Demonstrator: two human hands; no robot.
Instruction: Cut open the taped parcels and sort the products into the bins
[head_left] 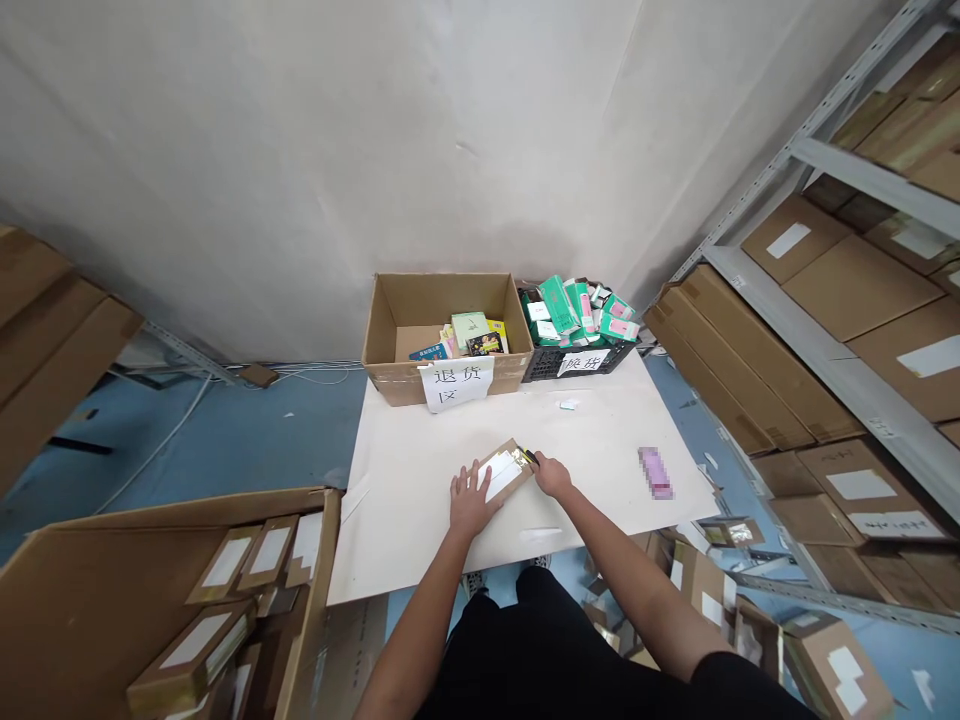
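Note:
A small cardboard box (511, 487) with a white label lies at a slant on the white table (600, 425). My left hand (471, 505) rests on its left end, fingers spread across the label side. Closed around a black and yellow utility knife (529, 456) is my right hand (553, 475), at the box's right end. The knife's tip is against or very near the shiny tape there; its blade is too small to make out.
At the back of the table stand an open carton (405, 380) with booklets and a black crate (541, 365) of green packages. A pink, blurred item (655, 473) lies right. A large carton (112, 535) of parcels is front left; loaded shelving (825, 340) and floor boxes (697, 580) are right.

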